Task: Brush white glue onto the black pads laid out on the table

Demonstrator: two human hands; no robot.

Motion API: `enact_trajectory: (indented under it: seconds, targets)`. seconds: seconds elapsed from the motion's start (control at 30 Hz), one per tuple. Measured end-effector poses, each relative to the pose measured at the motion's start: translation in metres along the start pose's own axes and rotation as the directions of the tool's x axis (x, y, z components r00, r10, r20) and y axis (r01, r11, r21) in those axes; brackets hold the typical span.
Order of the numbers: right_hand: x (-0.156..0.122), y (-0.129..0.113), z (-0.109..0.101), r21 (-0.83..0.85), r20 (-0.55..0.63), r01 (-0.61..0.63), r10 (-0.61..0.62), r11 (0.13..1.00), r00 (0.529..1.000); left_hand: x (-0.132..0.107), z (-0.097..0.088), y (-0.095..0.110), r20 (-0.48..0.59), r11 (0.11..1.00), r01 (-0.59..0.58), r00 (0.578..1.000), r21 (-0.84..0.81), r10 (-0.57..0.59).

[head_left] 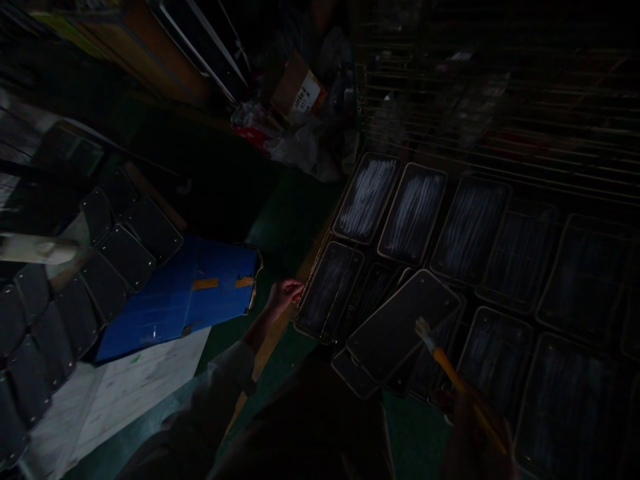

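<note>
The scene is very dark. My left hand (283,295) reaches forward with fingers curled at the edge of a dark rectangular panel (329,288) on a wire rack. My right hand (475,433), barely visible at the bottom right, grips a paintbrush with an orange handle (457,381). Its bristles hover over a loose dark panel (400,325) lying tilted on top of the others. Several panels in rows show white brushed streaks, such as one (367,197) at the back.
A wire rack (500,133) carries the panels on the right. More dark panels (105,267) overlap in rows at the left. A blue sheet (200,287) and white paper (135,387) lie on the green floor. Bags and a box (297,93) clutter the back.
</note>
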State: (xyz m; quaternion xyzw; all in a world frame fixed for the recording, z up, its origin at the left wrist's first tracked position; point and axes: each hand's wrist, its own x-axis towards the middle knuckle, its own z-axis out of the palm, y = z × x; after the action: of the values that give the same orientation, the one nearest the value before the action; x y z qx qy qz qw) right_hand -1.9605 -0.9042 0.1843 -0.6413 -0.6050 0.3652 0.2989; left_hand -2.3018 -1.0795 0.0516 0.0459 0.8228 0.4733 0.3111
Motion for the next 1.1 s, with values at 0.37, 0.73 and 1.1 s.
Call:
enact_trajectory:
  seconds: [0.37, 0.73, 1.1]
  targets:
    - [-0.005, -0.006, 0.003, 0.053, 0.008, -0.029, 0.028, 0.998, 1.000, -0.005, 0.005, 0.003, 0.000, 0.997, 0.002, 1.000, 0.080, -0.002]
    - [0.014, 0.031, -0.006, -0.067, 0.109, 0.172, -0.164, 0.983, 0.980, -0.046, 0.012, -0.015, -0.032, 0.838, -0.289, 0.939, 0.462, 0.342]
    - [0.103, 0.024, -0.005, -0.314, 0.342, 0.653, -0.560, 0.689, 0.755, -0.143, 0.106, -0.022, 0.211, 0.986, 0.047, 0.974, 0.160, -0.081]
